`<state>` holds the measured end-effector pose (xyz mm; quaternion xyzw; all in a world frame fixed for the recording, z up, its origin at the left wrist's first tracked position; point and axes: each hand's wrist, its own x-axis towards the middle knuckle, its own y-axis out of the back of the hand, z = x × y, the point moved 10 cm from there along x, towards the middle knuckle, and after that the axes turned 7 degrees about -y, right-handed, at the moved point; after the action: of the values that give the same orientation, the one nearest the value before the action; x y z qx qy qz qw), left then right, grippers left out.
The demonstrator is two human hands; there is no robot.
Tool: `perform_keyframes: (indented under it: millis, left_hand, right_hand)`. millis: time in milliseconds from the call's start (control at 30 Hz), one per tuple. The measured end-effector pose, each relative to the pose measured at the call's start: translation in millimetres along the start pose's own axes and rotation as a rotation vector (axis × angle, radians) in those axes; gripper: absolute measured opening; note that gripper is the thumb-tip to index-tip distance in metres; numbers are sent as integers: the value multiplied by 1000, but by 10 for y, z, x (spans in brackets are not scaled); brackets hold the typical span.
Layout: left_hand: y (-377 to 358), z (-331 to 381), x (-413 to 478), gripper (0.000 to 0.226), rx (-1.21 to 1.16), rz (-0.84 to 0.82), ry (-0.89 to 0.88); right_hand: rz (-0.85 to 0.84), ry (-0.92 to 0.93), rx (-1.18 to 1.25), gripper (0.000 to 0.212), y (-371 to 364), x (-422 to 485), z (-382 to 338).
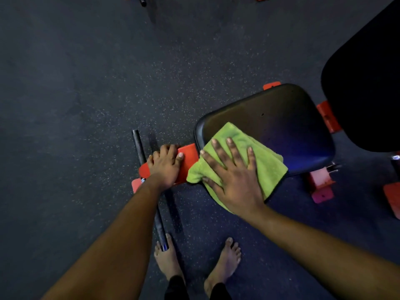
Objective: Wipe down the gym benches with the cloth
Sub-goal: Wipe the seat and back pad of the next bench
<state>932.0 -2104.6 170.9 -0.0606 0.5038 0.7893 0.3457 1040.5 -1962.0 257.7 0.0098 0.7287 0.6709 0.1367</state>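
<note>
Right hand (233, 180) presses cloth (267, 167) on bench (275, 113); mark (142, 181) on frame (188, 157) perhaps lettering.

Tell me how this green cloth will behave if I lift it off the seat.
Probably floppy: the cloth sags in folds over the seat edge. Likely light, being thin terry. Its fuzzy nap should grip rather than slip under the right hand.

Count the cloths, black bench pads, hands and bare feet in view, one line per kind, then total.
Cloths: 1, green cloth
Black bench pads: 2, seat pad, back pad
Hands: 2, left hand, right hand
Bare feet: 2, left foot, right foot
Total: 7
</note>
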Motion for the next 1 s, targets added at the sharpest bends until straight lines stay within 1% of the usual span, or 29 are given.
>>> perform_keyframes:
  millis: [133, 267, 367, 433, 500, 633, 700, 767, 867, 1000]
  left_hand:
    - [13, 16, -11, 44, 37, 10, 6]
    - [6, 8, 3, 43, 36, 26, 24]
    - [-8, -12, 16, 43, 34, 11, 37]
    - [-6, -9, 8, 43, 34, 4, 36]
    - [5, 9, 0, 42, 44, -3, 27]
    - [12, 17, -1, 42, 35, -15, 7]
    - [22, 14, 3, 41, 16, -2, 1]
    - [5, 0, 5, 41, 36, 2, 4]
    - [-11, -9, 15, 43, 62, 12, 11]
    - [-3, -2, 17, 45, 58, 7, 20]
  right_hand:
    - [-4, -29, 64, 60, 59, 426, -40]
    - [-24, -116, 97, 61, 156, 1114, -18]
    - [-30, -197, 122, 62, 183, 1309, 28]
    - [35, -191, 129, 62, 209, 1092, -10]
    - [68, -141, 115, 61, 182, 714, -70]
    - [31, -101, 76, 62, 34, 54, -54]
    - [23, -109, 83, 61, 2, -7, -38]
    - [26, -118, 97, 60, 22, 168, -47]
    - [20, -136, 115, 60, 87, 700, -72]
    - [-30, -178, 109, 59, 147, 1283, -49]
